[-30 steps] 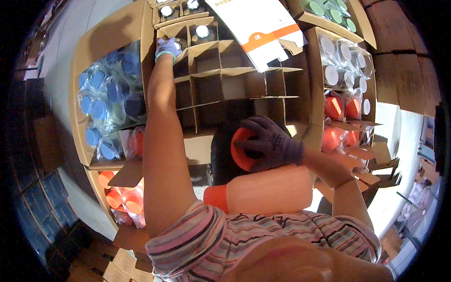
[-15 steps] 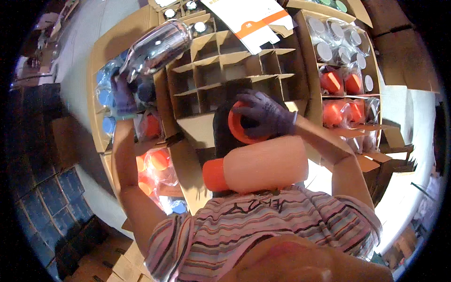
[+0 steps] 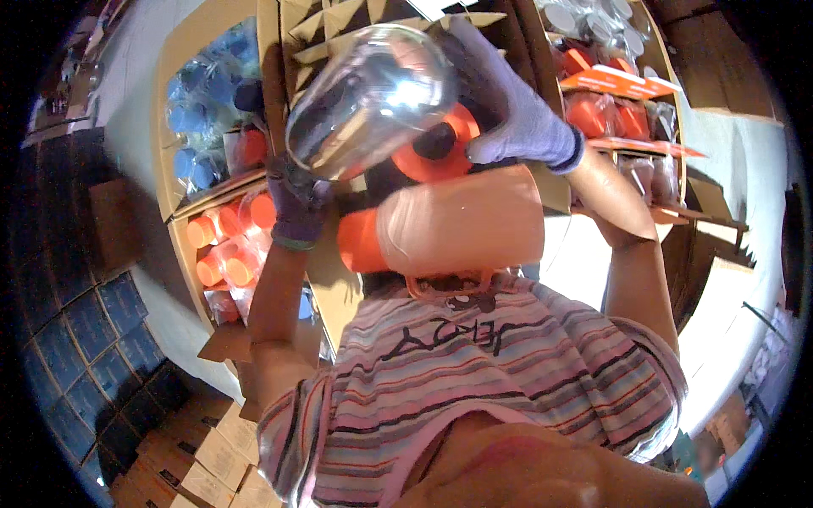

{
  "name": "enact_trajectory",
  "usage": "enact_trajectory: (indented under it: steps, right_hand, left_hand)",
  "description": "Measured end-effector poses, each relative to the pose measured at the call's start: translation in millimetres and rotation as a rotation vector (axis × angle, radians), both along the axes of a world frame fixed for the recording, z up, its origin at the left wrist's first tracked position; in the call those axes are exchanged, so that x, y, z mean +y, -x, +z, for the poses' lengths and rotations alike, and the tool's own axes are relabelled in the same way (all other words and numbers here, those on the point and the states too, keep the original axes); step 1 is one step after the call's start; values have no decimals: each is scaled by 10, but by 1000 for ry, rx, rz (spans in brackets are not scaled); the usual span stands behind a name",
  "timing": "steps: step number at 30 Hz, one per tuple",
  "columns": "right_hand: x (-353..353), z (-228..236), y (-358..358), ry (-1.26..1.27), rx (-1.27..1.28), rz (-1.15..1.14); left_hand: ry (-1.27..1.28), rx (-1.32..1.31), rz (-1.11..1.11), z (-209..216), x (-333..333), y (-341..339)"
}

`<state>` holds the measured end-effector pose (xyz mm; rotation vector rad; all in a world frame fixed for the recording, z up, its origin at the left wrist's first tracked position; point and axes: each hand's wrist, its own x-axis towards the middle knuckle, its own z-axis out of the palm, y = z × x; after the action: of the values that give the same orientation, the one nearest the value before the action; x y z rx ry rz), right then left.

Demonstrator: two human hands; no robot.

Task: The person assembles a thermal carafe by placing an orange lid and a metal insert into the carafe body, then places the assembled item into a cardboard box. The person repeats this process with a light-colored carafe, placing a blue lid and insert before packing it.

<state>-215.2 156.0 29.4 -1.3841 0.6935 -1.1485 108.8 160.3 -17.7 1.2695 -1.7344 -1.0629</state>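
A shiny silver bottle-shaped liner [image 3: 364,102] is tilted in front of me. My gloved left hand [image 3: 296,207] is closed around its narrow end at the lower left. Beside the liner's wide rounded end, my gloved right hand [image 3: 525,114] is open, thumb and fingers spread; whether it touches the liner I cannot tell. Just below the liner is an orange ring-shaped part [image 3: 415,164] with a dark opening, partly hidden by it. Across my front lies a pale orange flask body [image 3: 461,218] with a brighter orange end, neither hand on it.
Behind the liner stands a carton with cardboard dividers [image 3: 339,25]. A left carton [image 3: 174,199] holds blue-capped and orange-capped wrapped items. At right, another carton [image 3: 669,161] has grey and orange wrapped items and raised orange flaps. Stacked dark boxes [image 3: 85,381] stand far left.
My left hand has brought the silver liner from the left carton to the middle, nearer me. My right hand has let go of the orange ring and opened beside the liner. The view has shifted.
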Motion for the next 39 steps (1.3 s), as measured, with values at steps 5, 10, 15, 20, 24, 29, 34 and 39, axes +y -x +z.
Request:
enact_trajectory:
  steps: [5,10,15,20,24,29,34,39]
  right_hand:
    - [229,-37,542,130,438,-210]
    - [1078,23,1212,-559,-297,-547]
    - [1849,-383,2284,-504,-79,-821]
    - [2147,-837,1998,-36,900,-543]
    - [2005,-618,924,-603,-172,-449]
    - [1874,-665,672,-540,72,-213]
    - [1757,-489,598,-629,147,-174]
    - [1656,-483,717,-617,486,-137]
  left_hand:
    - [-600,493,-110,411,394,345]
    - [177,-754,-640,422,804,-14]
    - [-208,-426,-459,267,1081,-318]
    - [49,-439,-549,28,981,-301]
    - [135,-388,-547,-22,898,-203]
    - [-178,-40,-302,-295,1107,-261]
    - [-655,253,-129,-286,1178,-173]
    - [-668,356,-158,-322,1206,-139]
